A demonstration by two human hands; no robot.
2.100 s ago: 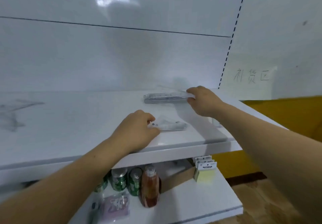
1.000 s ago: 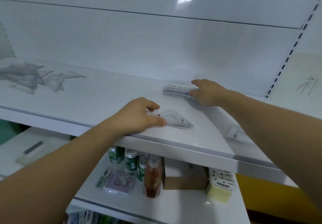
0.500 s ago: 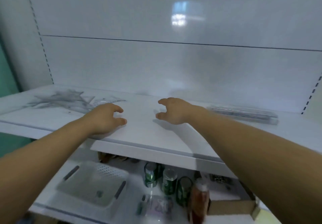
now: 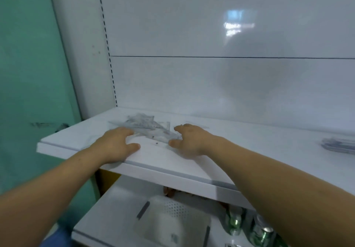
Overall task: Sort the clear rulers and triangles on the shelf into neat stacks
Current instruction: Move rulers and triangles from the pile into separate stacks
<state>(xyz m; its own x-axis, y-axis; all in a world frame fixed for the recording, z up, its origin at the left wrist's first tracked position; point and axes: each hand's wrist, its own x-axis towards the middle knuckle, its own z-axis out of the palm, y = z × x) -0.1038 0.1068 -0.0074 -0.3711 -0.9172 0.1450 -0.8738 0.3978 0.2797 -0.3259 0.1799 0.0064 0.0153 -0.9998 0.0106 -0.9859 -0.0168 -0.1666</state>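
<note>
Single view logged, head-worn, wide-angle; camera stood in front of the upper shelf (image 4: 172, 162) and above its surface, facing forward and down; the shelf's front edge ran from left of centre down toward the lower right of the frame; range close, at arm's reach: both forearms entered from the lower corners, and the left hand (image 4: 115, 144) and right hand (image 4: 190, 141) lay near frame centre; back panel (image 4: 211, 83) filled the upper centre and right; green wall (image 4: 28, 73) took the left edge, its verticals slanted; lower shelf (image 4: 115, 208) showed at bottom centre, seen steeply from above.
</note>
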